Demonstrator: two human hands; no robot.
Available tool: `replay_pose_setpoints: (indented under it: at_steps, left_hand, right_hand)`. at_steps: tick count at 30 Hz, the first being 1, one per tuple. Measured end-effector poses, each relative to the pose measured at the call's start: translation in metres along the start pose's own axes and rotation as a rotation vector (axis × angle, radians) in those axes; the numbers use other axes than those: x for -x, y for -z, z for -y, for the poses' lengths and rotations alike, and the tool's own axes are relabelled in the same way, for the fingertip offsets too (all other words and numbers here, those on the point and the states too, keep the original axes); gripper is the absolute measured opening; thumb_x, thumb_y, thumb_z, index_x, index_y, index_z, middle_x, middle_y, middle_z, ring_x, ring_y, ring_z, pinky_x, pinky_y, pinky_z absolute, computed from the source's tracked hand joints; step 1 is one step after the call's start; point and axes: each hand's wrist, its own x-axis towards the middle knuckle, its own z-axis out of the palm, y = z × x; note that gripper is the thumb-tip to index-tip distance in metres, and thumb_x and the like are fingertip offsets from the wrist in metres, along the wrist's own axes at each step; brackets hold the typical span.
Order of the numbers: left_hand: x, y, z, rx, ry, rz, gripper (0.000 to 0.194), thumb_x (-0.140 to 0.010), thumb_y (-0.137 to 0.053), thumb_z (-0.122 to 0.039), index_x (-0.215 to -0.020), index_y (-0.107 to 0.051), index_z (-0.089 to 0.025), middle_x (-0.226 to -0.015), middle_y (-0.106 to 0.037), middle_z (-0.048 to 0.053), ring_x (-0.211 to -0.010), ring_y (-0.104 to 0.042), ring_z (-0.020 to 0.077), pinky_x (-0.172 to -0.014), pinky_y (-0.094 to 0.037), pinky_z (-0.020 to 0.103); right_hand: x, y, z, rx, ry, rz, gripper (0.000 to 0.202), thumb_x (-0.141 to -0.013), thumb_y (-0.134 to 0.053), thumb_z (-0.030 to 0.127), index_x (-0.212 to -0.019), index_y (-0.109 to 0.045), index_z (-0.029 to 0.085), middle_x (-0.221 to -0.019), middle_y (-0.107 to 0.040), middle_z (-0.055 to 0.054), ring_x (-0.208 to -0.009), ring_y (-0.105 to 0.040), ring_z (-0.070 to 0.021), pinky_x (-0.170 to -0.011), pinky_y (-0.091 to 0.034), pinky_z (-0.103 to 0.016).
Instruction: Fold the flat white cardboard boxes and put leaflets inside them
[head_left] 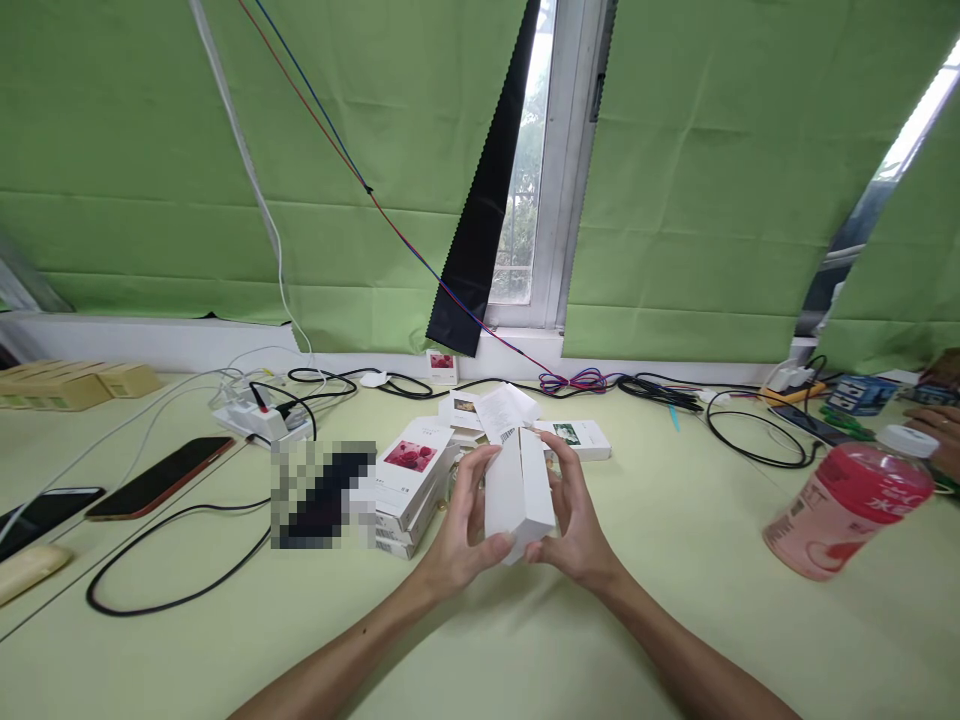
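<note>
A small white box [519, 490] is held up between both hands above the pale green table, an edge running along its top. My left hand [466, 530] grips its left side, with the thumb at the near end. On the right side, my right hand [574, 520] wraps round it, thumb also low at the near end. Just left of my left hand lies a stack of white boxes with a red flower picture [411, 457]. Behind the held box are more white boxes, one with a green picture [592, 440], and a white paper [506, 412].
A pink drink bottle [847, 505] stands tilted in view at the right. Phones [161, 478], looped black cables and a power strip [262, 420] lie on the left. Yellowish boxes [67, 385] sit at the far left. Another person's hand [937, 430] shows at the right edge.
</note>
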Motion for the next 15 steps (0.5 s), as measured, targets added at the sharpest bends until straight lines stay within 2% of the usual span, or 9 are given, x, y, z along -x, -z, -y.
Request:
replay_pose_setpoints:
  at_steps: [5, 10, 15]
  left_hand:
    - [-0.0007, 0.0000, -0.0003, -0.009, 0.003, 0.005, 0.086, -0.074, -0.072, -0.068, -0.141, -0.033, -0.030, -0.141, -0.040, 0.012, -0.122, -0.050, 0.0344, -0.096, -0.047, 0.044]
    - [0.0001, 0.0009, 0.0008, -0.032, 0.001, -0.002, 0.084, -0.075, -0.072, -0.067, -0.141, -0.035, -0.031, -0.143, -0.038, 0.011, -0.123, -0.049, 0.0338, -0.096, -0.047, 0.043]
    - [0.0001, 0.0017, 0.0016, -0.024, 0.007, 0.002, 0.083, -0.075, -0.073, -0.065, -0.140, -0.036, -0.030, -0.142, -0.039, 0.012, -0.125, -0.049, 0.0346, -0.096, -0.048, 0.042]
  right_hand:
    - [-0.0005, 0.0013, 0.0017, -0.023, 0.033, 0.003, 0.110, -0.058, -0.086, 0.067, -0.146, -0.029, 0.034, -0.117, -0.061, -0.009, -0.088, -0.064, -0.0243, -0.081, -0.054, -0.039]
    - [0.0000, 0.0021, 0.0004, -0.004, 0.022, 0.001, 0.110, -0.059, -0.086, 0.067, -0.147, -0.028, 0.033, -0.114, -0.062, -0.009, -0.085, -0.064, -0.0235, -0.081, -0.055, -0.039]
    - [0.0003, 0.0034, -0.0023, 0.016, 0.011, -0.008, 0.112, -0.058, -0.086, 0.068, -0.147, -0.028, 0.033, -0.124, -0.059, -0.011, -0.092, -0.065, -0.0257, -0.081, -0.056, -0.040]
